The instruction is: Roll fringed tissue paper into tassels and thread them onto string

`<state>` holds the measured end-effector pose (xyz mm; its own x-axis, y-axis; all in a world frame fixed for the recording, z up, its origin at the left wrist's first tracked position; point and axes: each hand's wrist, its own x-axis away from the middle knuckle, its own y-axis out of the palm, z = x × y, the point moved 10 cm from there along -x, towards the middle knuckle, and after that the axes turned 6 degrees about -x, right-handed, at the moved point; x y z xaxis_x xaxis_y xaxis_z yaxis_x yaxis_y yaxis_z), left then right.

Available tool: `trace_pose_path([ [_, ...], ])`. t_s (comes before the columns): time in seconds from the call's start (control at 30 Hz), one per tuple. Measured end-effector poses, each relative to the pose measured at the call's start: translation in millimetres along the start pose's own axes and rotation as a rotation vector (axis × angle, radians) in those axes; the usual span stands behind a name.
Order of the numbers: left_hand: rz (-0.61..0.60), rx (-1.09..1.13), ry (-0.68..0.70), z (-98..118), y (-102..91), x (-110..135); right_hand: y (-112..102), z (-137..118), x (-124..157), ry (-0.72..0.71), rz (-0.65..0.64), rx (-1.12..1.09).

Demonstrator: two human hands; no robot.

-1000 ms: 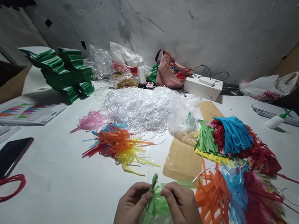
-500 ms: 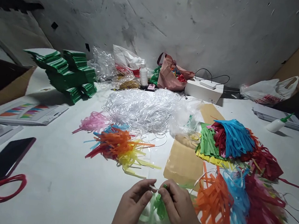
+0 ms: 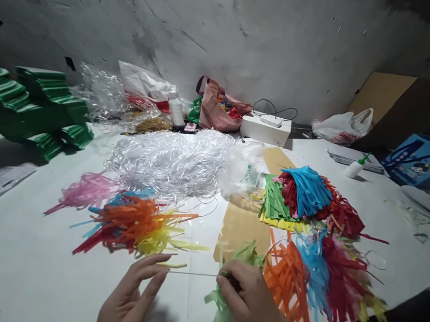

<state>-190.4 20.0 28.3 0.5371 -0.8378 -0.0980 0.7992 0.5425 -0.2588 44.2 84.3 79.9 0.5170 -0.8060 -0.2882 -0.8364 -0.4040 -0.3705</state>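
Note:
My right hand (image 3: 247, 302) is closed in a pinch on a light green paper tassel (image 3: 228, 288) at the near edge of the white table (image 3: 29, 269). A thin clear string (image 3: 193, 273) runs taut from the tassel leftward to my left hand (image 3: 131, 299). The left thumb and forefinger pinch the string's end while the other fingers lie stretched out. Just beyond the left hand lies a bundle of orange, red, yellow and blue tassels (image 3: 132, 224).
A heap of clear string (image 3: 172, 158) fills the table's middle. Cut fringe piles (image 3: 308, 230) and brown paper (image 3: 242, 222) lie right of my hands. Green card stacks (image 3: 29, 104) stand far left. Bags (image 3: 222, 104), a white box (image 3: 266, 128) and a glue bottle (image 3: 355, 168) line the back.
My hands were together working at the green tassel's top. The left hand has drawn away to the left, pulling the string taut. The view has swung to the right.

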Motion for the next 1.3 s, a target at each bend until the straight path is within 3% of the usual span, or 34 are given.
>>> trace_pose_path([
  [0.13, 0.187, 0.289, -0.104, -16, -34.3, -4, -8, 8, 2, 0.034, 0.004, 0.011],
  [0.2, 0.165, 0.292, -0.072, -8, -33.5, -1, -12, 10, 3, 0.042, 0.005, 0.021],
  [0.27, 0.055, 0.162, 0.041, 13, -15.4, 6, -13, 8, 5, 0.039, -0.006, 0.024],
  [0.43, -0.429, -0.046, 0.507, 80, 75.9, 49, 8, -3, 7, -0.007, -0.114, 0.030],
  [0.5, -0.496, -0.145, 0.603, 89, 91.0, 53, 15, -2, 10, -0.013, -0.157, 0.058],
  [0.6, -0.319, -0.295, 0.650, 88, 65.2, 33, -4, 12, 16, 0.004, -0.163, 0.162],
  [0.7, -0.098, -0.353, 0.677, 83, 14.2, 18, -66, 39, 20, 0.047, -0.089, 0.285],
  [0.73, -0.046, -0.369, 0.683, 82, 0.1, 16, -94, 43, 19, 0.036, -0.010, 0.341],
  [0.8, -0.009, -0.397, 0.724, 83, -13.7, 20, -132, 38, 16, -0.052, 0.096, 0.474],
  [0.83, -0.027, -0.405, 0.762, 85, -12.2, 24, -139, 29, 14, -0.109, 0.142, 0.524],
  [0.9, -0.102, -0.412, 0.857, 93, 3.3, 36, -119, 13, 7, -0.165, 0.121, 0.515],
  [1.03, -0.229, -0.437, 0.990, 107, 44.1, 53, -4, -22, -7, -0.269, -0.097, 0.234],
  [1.13, -0.329, -0.442, 0.971, 103, 60.2, 46, 58, -11, -18, -0.168, -0.211, -0.003],
  [1.2, -0.397, -0.460, 0.874, 91, 62.9, 24, 71, 10, -24, -0.069, -0.217, -0.076],
  [1.3, -0.364, -0.553, 0.685, 68, 54.9, -34, 59, 38, -30, 0.008, -0.107, -0.032],
])
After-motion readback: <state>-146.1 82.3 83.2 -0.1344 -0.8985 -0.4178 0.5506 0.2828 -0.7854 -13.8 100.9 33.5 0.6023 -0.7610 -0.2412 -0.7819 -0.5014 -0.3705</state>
